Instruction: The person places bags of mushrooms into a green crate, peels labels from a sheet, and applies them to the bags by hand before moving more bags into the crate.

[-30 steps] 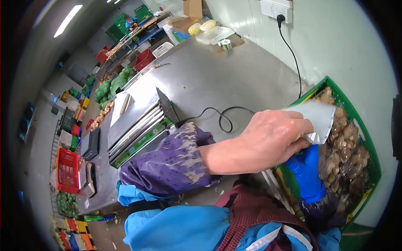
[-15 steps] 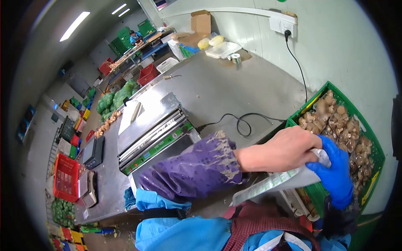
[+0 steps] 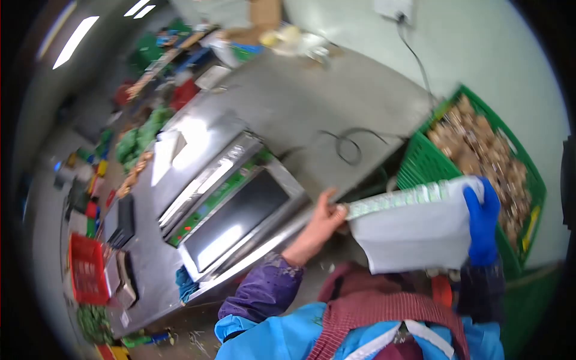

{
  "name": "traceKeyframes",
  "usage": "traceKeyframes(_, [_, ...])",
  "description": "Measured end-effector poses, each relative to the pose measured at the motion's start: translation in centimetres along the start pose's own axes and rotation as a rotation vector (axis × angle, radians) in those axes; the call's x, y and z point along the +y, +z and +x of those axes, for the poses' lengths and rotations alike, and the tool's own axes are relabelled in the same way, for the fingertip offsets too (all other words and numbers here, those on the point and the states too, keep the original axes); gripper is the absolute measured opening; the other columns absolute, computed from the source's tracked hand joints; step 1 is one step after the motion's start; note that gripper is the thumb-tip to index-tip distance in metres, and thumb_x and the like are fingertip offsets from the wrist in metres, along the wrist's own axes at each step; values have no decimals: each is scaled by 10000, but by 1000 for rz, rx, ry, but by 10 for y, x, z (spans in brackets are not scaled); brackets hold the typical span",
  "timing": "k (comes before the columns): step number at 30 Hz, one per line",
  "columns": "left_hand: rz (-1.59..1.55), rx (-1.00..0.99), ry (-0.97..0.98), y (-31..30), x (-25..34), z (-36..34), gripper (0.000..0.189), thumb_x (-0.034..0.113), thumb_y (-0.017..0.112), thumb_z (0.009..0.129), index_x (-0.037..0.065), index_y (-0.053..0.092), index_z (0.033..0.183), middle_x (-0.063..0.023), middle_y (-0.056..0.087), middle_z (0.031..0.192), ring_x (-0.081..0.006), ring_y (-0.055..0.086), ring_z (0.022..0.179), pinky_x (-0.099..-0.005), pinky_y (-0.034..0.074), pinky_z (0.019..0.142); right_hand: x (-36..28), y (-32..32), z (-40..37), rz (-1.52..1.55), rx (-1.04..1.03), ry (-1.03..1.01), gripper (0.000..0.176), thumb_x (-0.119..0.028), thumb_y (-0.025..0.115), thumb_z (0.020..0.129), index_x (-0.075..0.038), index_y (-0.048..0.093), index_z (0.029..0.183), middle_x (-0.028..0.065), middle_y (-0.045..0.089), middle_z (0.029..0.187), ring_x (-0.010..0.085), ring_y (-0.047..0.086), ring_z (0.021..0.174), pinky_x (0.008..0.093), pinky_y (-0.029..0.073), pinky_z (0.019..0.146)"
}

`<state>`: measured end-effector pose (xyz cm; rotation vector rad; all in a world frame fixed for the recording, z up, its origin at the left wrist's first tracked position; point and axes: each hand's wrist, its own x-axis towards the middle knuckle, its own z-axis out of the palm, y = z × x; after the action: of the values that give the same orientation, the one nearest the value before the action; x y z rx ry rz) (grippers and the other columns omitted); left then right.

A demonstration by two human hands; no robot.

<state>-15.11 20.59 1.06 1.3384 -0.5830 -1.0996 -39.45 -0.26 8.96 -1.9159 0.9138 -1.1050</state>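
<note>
A white sheet of labels (image 3: 414, 231) with a row of green-and-white stickers along its top edge spans between my hands. My bare left hand (image 3: 323, 225) pinches its left end between thumb and fingers. My right hand (image 3: 482, 219), in a blue glove, grips the opposite end. Just beyond the sheet stands a green crate (image 3: 429, 162) of brown mushrooms (image 3: 480, 150), which look wrapped in clear film. To the left of my bare hand lies a wrapping machine (image 3: 222, 201) with a green control strip and a dark flat plate.
A black cable (image 3: 348, 144) curls across the steel table (image 3: 300, 90). Farther left are a dark scale (image 3: 123, 219), a red basket (image 3: 89, 270) and a blue cloth (image 3: 186, 283). Green net sacks (image 3: 138, 141) sit past the machine. Motion blurs the background.
My left hand has moved left and down from beside my right hand, and the label sheet is now spread out between them. The camera view has tilted downward.
</note>
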Motion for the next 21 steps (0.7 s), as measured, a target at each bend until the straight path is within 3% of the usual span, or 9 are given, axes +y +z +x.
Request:
traceKeyframes(4, [70,172,285,21,12,-3,566,165,540,873,56,215,1324,-111,475,1046,-153,470,907,-286,432,756,0,-7,-9,22,23,31,143,-62,620,800,-27,574,931,-10,564,836,65,501,789,221,421,719])
traceKeyframes(6, [401,301,336,15,4,-4,582,130,546,863,48,203,1326,-122,453,1089,-158,467,929,-293,432,775,5,-13,-15,66,66,64,151,-63,620,800,-34,575,941,-12,570,843,70,509,789,224,426,725])
traceKeyframes(8, [382,224,277,16,0,-6,614,164,549,869,48,171,1338,-116,483,1052,-154,482,923,-285,431,775,11,-19,-24,61,99,86,154,-60,619,799,-39,576,945,-14,573,847,71,512,791,227,429,727])
traceKeyframes(10, [-23,-45,121,25,-1,-2,652,216,559,871,51,147,1349,-109,519,1006,-155,506,911,-278,435,756,17,-24,-31,52,135,97,157,-58,618,798,-44,577,949,-16,575,851,73,516,792,230,432,729])
traceKeyframes(14, [-458,-132,-78,47,9,18,572,165,538,880,144,219,1354,-66,582,891,-137,579,762,-252,481,670,22,-32,-51,109,116,165,148,-45,619,786,-50,592,931,-17,585,847,77,527,796,238,440,737])
traceKeyframes(16, [-435,-106,-90,54,1,31,427,35,584,828,107,440,1224,-40,584,844,-97,553,678,-208,476,599,23,-38,-58,147,86,223,162,-47,624,784,-55,593,942,-15,587,863,75,527,805,237,437,744])
traceKeyframes(20, [-342,-150,-72,57,-5,45,274,22,608,806,66,552,1071,-33,584,831,-97,537,646,-210,471,590,31,-60,-67,123,24,269,241,-51,644,767,-59,595,1003,1,597,894,96,537,817,250,440,767])
traceKeyframes(21, [-325,-150,-63,58,-5,49,239,23,619,798,56,574,1030,-33,584,824,-99,538,644,-212,472,589,21,-62,-64,83,-10,186,294,-41,666,739,-58,592,1022,11,595,922,107,539,847,260,436,782])
